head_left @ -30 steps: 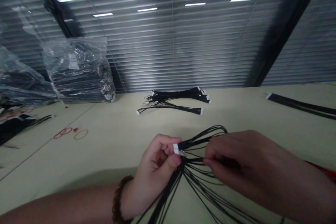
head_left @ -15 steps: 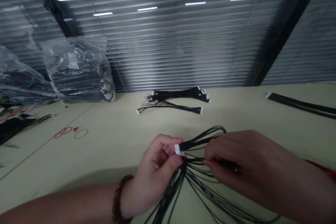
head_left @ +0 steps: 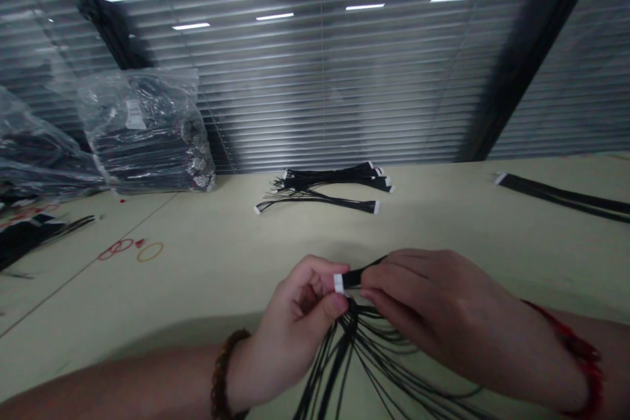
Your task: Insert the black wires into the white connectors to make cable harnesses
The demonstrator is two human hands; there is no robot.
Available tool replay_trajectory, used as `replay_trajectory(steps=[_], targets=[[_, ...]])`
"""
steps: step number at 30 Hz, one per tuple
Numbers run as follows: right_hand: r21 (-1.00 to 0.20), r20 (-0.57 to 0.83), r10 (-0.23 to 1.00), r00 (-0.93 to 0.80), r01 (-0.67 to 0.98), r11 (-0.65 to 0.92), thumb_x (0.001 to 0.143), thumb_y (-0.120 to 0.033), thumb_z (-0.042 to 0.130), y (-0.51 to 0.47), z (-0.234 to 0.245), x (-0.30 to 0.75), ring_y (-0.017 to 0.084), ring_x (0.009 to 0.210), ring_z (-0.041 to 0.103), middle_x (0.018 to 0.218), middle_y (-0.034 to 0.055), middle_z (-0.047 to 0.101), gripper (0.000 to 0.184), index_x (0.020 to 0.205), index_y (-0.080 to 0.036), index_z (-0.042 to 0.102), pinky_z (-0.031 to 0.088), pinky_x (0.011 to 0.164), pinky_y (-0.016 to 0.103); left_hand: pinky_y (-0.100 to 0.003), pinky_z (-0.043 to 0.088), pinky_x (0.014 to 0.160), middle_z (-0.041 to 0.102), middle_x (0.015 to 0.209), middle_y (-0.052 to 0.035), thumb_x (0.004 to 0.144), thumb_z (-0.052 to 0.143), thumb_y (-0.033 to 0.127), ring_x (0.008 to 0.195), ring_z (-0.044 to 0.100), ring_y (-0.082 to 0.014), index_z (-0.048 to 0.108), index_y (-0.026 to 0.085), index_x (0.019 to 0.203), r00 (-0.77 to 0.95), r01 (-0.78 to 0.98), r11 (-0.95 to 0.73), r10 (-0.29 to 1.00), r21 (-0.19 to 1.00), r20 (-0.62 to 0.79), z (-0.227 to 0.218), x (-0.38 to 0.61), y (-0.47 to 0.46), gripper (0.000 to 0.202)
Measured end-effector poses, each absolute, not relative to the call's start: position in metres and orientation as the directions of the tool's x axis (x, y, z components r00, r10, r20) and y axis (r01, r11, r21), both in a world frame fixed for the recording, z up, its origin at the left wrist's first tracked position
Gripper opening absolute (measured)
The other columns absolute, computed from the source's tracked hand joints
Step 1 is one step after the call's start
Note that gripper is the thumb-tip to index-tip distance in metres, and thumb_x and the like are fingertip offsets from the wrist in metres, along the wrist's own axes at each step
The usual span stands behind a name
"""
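Both hands meet low in the centre of my head view, just above a pale table [head_left: 221, 289]. The left hand [head_left: 295, 325] has its fingers curled in and pinches a small white connector [head_left: 338, 283] between thumb and forefinger. The right hand [head_left: 443, 321] is closed as well. Its thumb and fingertips grip the black wires [head_left: 339, 351] right where they leave the connector, so the two hands almost touch. Below the hands the wires fan out loosely and run off the bottom edge toward me.

A dark bead bracelet [head_left: 220, 374] sits on the left wrist and a red cord [head_left: 585, 361] on the right. Farther back on the table, well apart from the hands, lies a pile of similar harnesses [head_left: 329, 187]. A clear plastic bag of cables [head_left: 147, 138] stands at the back left against closed blinds. A few loose rubber bands [head_left: 150, 251] lie to the left, and a flat black cable strip [head_left: 561, 197] to the far right.
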State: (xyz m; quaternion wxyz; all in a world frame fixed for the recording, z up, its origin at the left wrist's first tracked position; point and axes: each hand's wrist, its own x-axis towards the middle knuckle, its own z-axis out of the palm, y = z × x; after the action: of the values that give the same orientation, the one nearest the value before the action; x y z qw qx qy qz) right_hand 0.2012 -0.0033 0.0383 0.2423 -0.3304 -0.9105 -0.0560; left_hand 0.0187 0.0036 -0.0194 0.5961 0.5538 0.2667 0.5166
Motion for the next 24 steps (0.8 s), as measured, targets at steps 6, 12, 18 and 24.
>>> replay_trajectory(steps=[6, 12, 18, 24], targets=[[0.034, 0.514, 0.598, -0.615, 0.711, 0.702, 0.085, -0.022, 0.045, -0.019, 0.051, 0.21, 0.012, 0.051, 0.044, 0.059, 0.0004, 0.051, 0.02, 0.067, -0.018, 0.054, 0.03, 0.051, 0.027, -0.016, 0.037, 0.054, 0.055, 0.07, 0.0023, 0.075, 0.068, 0.021, 0.062, 0.046, -0.0074, 0.061, 0.019, 0.094, 0.2, -0.337, -0.099, 0.964, 0.936, 0.174, -0.02, 0.018, 0.011, 0.02], [-0.212, 0.106, 0.746, -0.657, 0.718, 0.663, 0.079, -0.015, 0.047, -0.025, 0.033, 0.207, 0.009, 0.042, 0.043, 0.05, 0.0002, 0.05, 0.025, 0.054, -0.017, 0.051, 0.026, 0.044, 0.022, -0.019, 0.037, 0.054, 0.057, 0.068, 0.0014, 0.07, 0.072, 0.023, 0.06, 0.049, -0.0092, 0.062, 0.017, 0.094, 0.151, -0.337, -0.108, 0.974, 0.935, 0.167, -0.019, 0.019, 0.01, 0.026], [-0.484, 0.089, 0.763, -0.64, 0.642, 0.595, 0.086, -0.021, 0.042, 0.004, 0.024, 0.188, 0.005, 0.047, 0.035, 0.05, -0.004, 0.042, 0.031, 0.056, -0.014, 0.048, 0.024, 0.049, 0.019, -0.019, 0.038, 0.056, 0.056, 0.068, 0.0018, 0.075, 0.067, 0.019, 0.061, 0.05, -0.0089, 0.063, 0.021, 0.098, 0.197, -0.336, -0.184, 0.945, 0.924, 0.26, -0.027, 0.017, 0.014, 0.023], [-0.584, 0.1, 0.781, -0.616, 0.6, 0.547, 0.08, -0.016, 0.047, 0.001, 0.019, 0.188, 0.004, 0.05, 0.041, 0.054, -0.0054, 0.05, 0.02, 0.065, -0.016, 0.061, 0.028, 0.049, 0.016, -0.017, 0.037, 0.055, 0.053, 0.069, 0.0024, 0.08, 0.062, 0.019, 0.06, 0.047, -0.0076, 0.061, 0.023, 0.1, 0.242, -0.319, -0.212, 0.924, 0.924, 0.295, -0.028, 0.016, 0.012, 0.02]])
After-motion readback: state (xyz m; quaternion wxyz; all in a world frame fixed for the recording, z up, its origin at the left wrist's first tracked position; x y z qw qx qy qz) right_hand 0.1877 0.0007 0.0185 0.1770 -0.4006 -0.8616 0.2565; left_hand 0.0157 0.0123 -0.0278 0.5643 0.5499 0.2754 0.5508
